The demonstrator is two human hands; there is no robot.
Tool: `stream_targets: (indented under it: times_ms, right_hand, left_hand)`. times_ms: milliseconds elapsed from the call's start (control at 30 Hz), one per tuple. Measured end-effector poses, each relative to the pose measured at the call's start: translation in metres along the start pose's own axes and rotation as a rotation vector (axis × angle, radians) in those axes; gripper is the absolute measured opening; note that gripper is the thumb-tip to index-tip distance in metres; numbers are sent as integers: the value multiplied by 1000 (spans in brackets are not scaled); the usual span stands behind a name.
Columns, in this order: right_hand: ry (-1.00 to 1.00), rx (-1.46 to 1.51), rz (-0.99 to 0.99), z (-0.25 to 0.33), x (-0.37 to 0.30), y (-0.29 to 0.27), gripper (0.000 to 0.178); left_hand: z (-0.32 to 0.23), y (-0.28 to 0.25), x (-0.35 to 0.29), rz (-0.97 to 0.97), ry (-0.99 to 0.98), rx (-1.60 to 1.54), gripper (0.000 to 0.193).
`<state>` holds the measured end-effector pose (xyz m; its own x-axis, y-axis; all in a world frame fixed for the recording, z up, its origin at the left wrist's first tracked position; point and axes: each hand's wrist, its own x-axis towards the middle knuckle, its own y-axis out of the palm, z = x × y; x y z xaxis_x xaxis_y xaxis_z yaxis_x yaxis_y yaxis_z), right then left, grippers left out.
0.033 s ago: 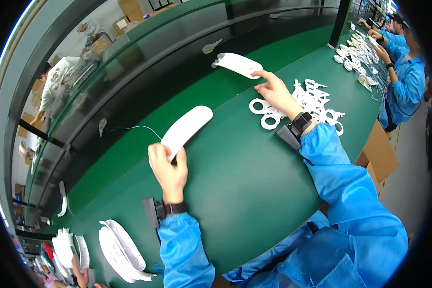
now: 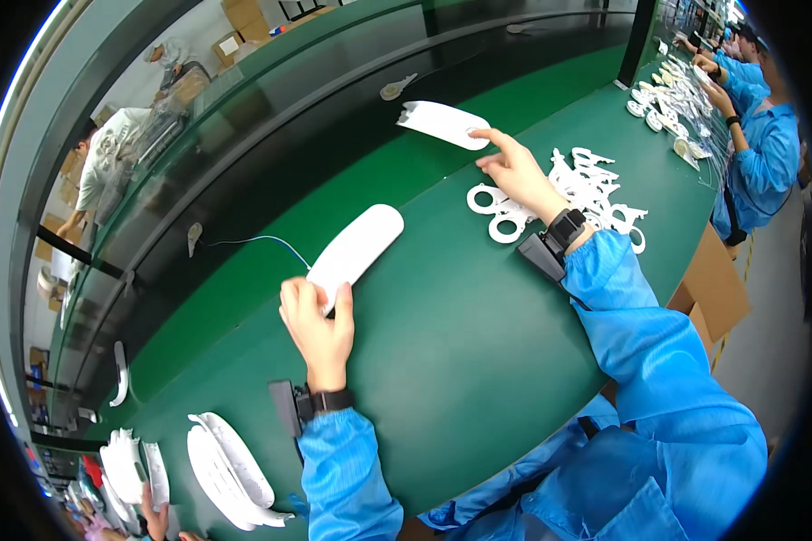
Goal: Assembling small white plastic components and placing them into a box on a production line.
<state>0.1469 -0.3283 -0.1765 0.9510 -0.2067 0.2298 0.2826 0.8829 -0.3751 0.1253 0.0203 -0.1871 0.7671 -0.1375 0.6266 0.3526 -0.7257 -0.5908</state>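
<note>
My left hand (image 2: 318, 329) is closed around the near end of a long, rounded white plastic cover (image 2: 359, 245), its smooth side up. A thin blue wire (image 2: 280, 242) runs from beside that cover to a small pale part (image 2: 194, 236) on the conveyor. Farther right, my right hand (image 2: 519, 171) grips the end of a second white cover (image 2: 444, 124) between finger and thumb; the thumb is mostly hidden. The far end of this cover is notched. Below my right wrist lies a heap of flat white ring-ended parts (image 2: 595, 187).
Nested white shells (image 2: 227, 473) lie at the lower left, near another person's hand (image 2: 153, 514). A dark conveyor (image 2: 271, 194) curves along the far side of the green table (image 2: 460, 361). Wired parts (image 2: 668, 108) are piled before co-workers at right, above a cardboard box (image 2: 708, 279).
The cover in my left hand has shifted slightly down and right. The one in my right hand has moved a little left and turned, showing more of its broad face.
</note>
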Motion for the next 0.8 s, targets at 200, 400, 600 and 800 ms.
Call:
stream_targets:
  times_ms: [200,400,600,800]
  right_hand:
    - [-348,-373,-150,0,2,-6,48]
    - [-74,-630,302,23,-10,-14,32]
    - [9,-515,355,36,-6,-17,28]
    - [-259,-376,137,49,-8,-18,18]
  left_hand:
    - [-9,-38,-42,8,-22,18,32]
    - [-9,-38,-47,5,-156,-12,31]
    - [-3,-39,-43,145,-114,61,21]
    - [16,-58,-35,347,-253,-156,17]
